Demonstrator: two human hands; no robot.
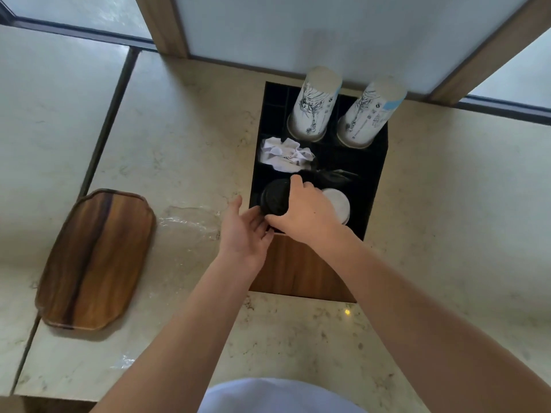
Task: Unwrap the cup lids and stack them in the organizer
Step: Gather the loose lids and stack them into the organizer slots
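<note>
A stack of black cup lids (275,197) stands in the front left slot of the black organizer (376,174), which has a wooden front. My right hand (304,211) grips the stack from above, fingers curled over its top and right side. My left hand (243,231) is spread beside the stack's lower left, fingertips touching its base. A white lid stack (338,204) sits in the slot to the right, partly hidden by my right hand. The clear plastic wrap (190,220) lies flat on the counter to the left.
Two upside-down stacks of printed paper cups (314,105) (368,114) fill the organizer's back slots. White crumpled packets (284,155) and black stirrers (334,175) lie in its middle. A wooden tray (95,260) rests on the marble counter at left.
</note>
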